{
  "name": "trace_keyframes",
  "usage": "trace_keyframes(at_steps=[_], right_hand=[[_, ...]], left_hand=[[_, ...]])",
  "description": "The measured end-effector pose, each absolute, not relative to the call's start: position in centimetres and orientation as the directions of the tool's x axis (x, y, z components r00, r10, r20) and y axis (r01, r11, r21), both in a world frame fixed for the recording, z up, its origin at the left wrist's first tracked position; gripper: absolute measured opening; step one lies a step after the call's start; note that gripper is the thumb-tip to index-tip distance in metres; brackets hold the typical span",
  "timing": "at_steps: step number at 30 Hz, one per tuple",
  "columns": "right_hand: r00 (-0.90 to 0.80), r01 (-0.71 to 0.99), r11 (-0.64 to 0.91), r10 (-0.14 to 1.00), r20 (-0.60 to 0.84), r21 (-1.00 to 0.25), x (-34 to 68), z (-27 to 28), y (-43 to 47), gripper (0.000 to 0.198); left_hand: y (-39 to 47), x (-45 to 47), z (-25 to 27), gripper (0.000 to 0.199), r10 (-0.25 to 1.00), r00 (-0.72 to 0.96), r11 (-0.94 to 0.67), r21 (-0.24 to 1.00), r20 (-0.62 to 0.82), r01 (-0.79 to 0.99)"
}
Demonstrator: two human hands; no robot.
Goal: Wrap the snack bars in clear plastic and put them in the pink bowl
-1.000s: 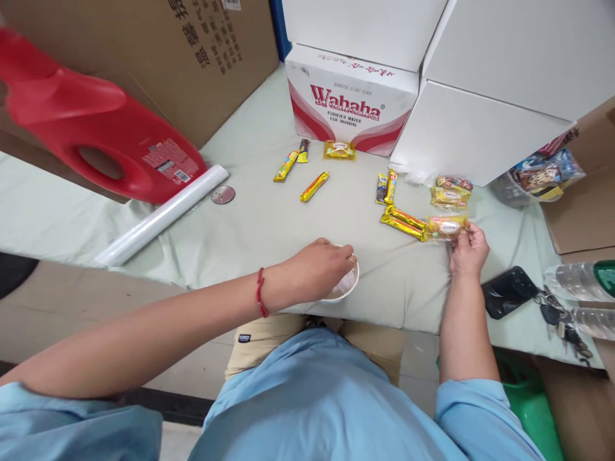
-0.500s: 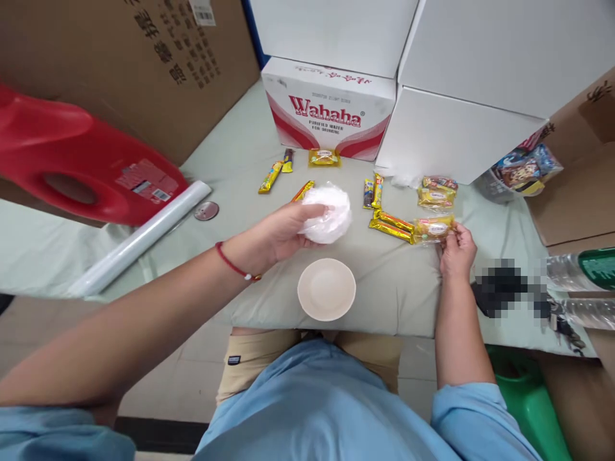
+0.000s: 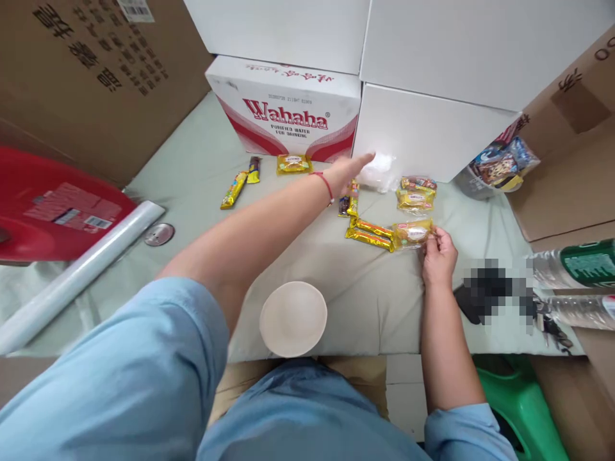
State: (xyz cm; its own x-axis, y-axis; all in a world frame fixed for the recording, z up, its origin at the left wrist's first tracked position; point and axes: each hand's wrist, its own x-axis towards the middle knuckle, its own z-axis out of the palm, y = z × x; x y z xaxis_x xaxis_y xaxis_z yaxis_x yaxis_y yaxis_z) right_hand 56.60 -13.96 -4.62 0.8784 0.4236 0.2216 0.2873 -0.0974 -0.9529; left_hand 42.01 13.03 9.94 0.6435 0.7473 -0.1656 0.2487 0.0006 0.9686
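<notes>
My left hand (image 3: 350,173) reaches across to the front of the white boxes, a digit stretched out straight and its other fingers partly hidden. A crumpled bundle of white, translucent plastic (image 3: 382,169) lies right beside it, against the box. My right hand (image 3: 439,253) pinches the right edge of a yellow-wrapped snack cake (image 3: 412,234) on the table. Just left of that cake are two gold-wrapped bars (image 3: 369,234). Behind it lies another wrapped cake (image 3: 415,199). An off-white bowl (image 3: 293,319) stands near the table's front edge.
A Wahaha carton (image 3: 288,115) and white boxes (image 3: 427,128) line the back. At the left are a red jug (image 3: 72,205), a plastic-film roll (image 3: 86,275) and a round metal lid (image 3: 159,234). Bottles (image 3: 571,266) and a snack-filled tub (image 3: 480,182) stand right.
My left hand has carried the white plastic bundle from above the bowl to the back right and loosened from it. My right hand stays on the snack cake. The view has shifted right.
</notes>
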Motion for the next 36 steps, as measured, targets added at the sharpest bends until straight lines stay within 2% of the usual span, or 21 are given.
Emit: trace_keyframes(at_steps=[2, 5, 7, 9, 11, 13, 15, 17, 19, 20, 22, 25, 27, 31, 34, 36], right_hand=[[0.892, 0.262, -0.08, 0.401, 0.21, -0.962, 56.3, -4.6, -13.8, 0.047], [0.916, 0.21, -0.017, 0.352, 0.191, -0.978, 55.9, -4.1, -13.7, 0.045], [0.941, 0.197, 0.067, 0.267, 0.208, -0.978, 55.7, -3.2, -13.7, 0.042], [0.957, 0.216, 0.175, 0.155, 0.244, -0.96, 55.2, -1.7, -13.8, 0.037], [0.953, 0.232, 0.275, 0.129, 0.275, -0.933, 53.9, 0.4, -13.9, 0.032], [0.919, 0.211, 0.335, 0.253, 0.303, -0.919, 51.6, 3.1, -13.9, 0.029], [0.819, 0.182, 0.335, 0.469, 0.331, -0.925, 48.2, 6.0, -14.0, 0.028], [0.624, 0.202, 0.272, 0.705, 0.338, -0.941, 44.2, 8.6, -13.8, 0.028], [0.336, 0.297, 0.186, 0.898, 0.285, -0.937, 40.4, 10.4, -13.3, 0.028], [0.194, 0.364, 0.159, 0.951, 0.242, -0.918, 38.8, 10.9, -12.9, 0.028], [-0.023, 0.504, 0.153, 0.986, 0.164, -0.85, 36.2, 11.2, -12.0, 0.03], [-0.131, 0.653, 0.186, 0.983, 0.132, -0.734, 34.1, 10.8, -11.0, 0.035], [-0.112, 0.679, 0.192, 0.981, 0.158, -0.709, 33.7, 10.7, -10.9, 0.035], [0.053, 0.618, 0.129, 0.977, 0.205, -0.775, 34.1, 11.3, -11.7, 0.03], [0.276, 0.492, 0.051, 0.938, 0.211, -0.869, 35.4, 11.0, -12.6, 0.032], [0.465, 0.357, 0.026, 0.862, 0.202, -0.934, 37.1, 10.0, -13.2, 0.038]], left_hand=[[12.1, 39.4, 9.5, 0.061, 0.802, 0.551, 0.049, 0.945, -0.23, 0.324], [9.8, 32.0, 9.6, 0.037, 0.857, 0.515, -0.168, 0.931, -0.025, 0.324], [8.1, 26.0, 9.8, 0.025, 0.868, 0.497, -0.266, 0.862, 0.019, 0.431], [5.9, 20.3, 9.8, 0.03, 0.918, 0.397, -0.249, 0.782, 0.002, 0.572], [3.2, 15.8, 9.4, 0.038, 0.945, 0.318, -0.166, 0.727, -0.075, 0.667], [0.4, 12.9, 8.5, 0.049, 0.933, 0.296, -0.054, 0.731, -0.206, 0.68], [-2.1, 11.5, 7.4, 0.06, 0.899, 0.323, 0.015, 0.758, -0.296, 0.652], [-3.9, 11.1, 6.3, 0.068, 0.868, 0.362, 0.049, 0.783, -0.34, 0.62], [-5.1, 11.5, 5.3, 0.068, 0.86, 0.379, 0.052, 0.797, -0.342, 0.601], [-5.5, 11.9, 5.0, 0.065, 0.864, 0.379, 0.047, 0.803, -0.331, 0.594], [-6.0, 12.6, 4.6, 0.056, 0.877, 0.37, 0.042, 0.817, -0.305, 0.575], [-6.2, 13.4, 4.6, 0.043, 0.899, 0.356, 0.033, 0.849, -0.256, 0.527], [-6.2, 13.6, 4.9, 0.036, 0.916, 0.335, 0.031, 0.872, -0.22, 0.488], [-6.4, 13.5, 5.2, 0.028, 0.931, 0.307, 0.047, 0.9, -0.196, 0.434], [-6.5, 13.1, 5.0, 0.028, 0.95, 0.28, 0.006, 0.907, -0.137, 0.422], [-6.7, 12.4, 4.7, 0.032, 0.971, 0.23, -0.026, 0.918, -0.071, 0.395]])
